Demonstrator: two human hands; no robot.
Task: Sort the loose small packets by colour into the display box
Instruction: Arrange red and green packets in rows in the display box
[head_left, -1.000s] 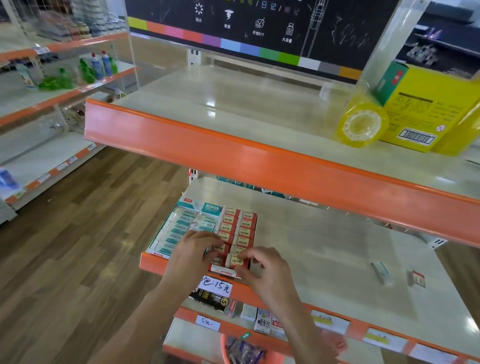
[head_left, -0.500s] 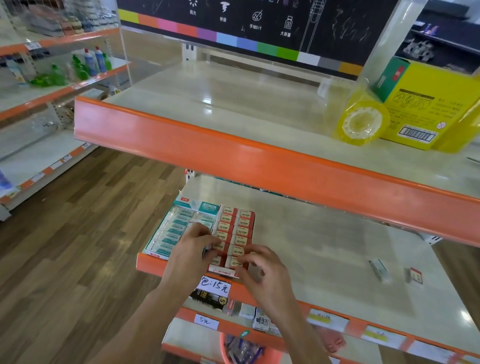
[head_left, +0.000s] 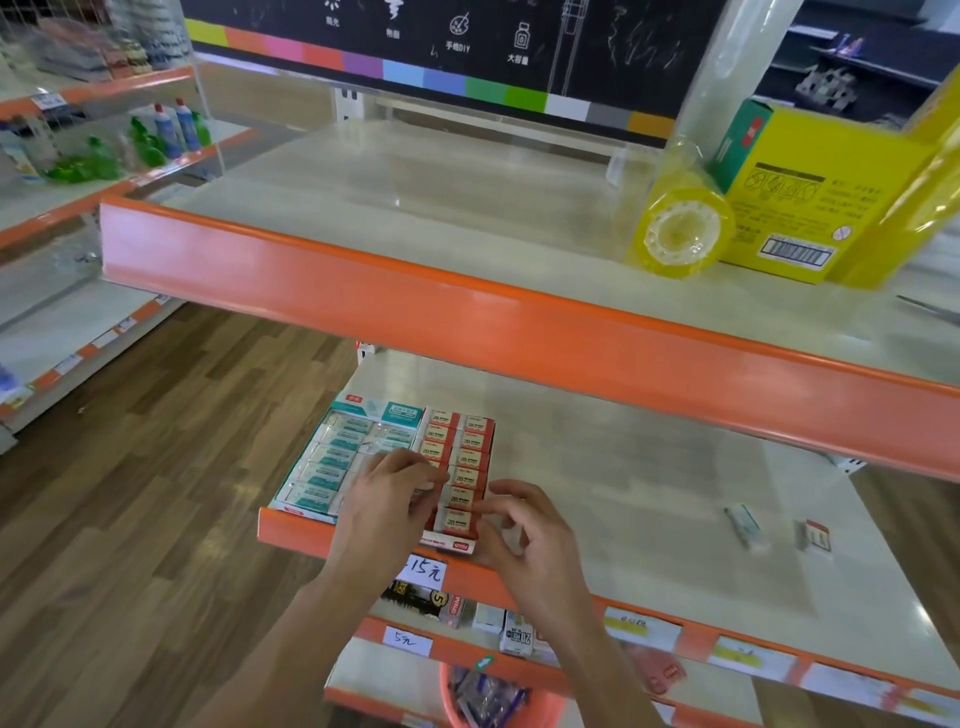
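Note:
The display box lies at the front left of the middle shelf. Its left half holds rows of teal packets, its right half rows of red packets. My left hand lies flat over the box's middle near the front, fingers resting on the packets. My right hand is at the box's front right corner, fingertips pinching the frontmost red packet. Far to the right on the same shelf lie a loose teal packet and a loose red packet.
An orange-edged upper shelf overhangs the work area, carrying a yellow tape roll and a yellow carton. A lower shelf holds small boxes and price tags. An orange basket stands below. Wooden floor lies to the left.
Both hands stayed at the box's front. My right hand's fingers shifted slightly on the frontmost red packet, pressing it into its row. The camera view moved a little.

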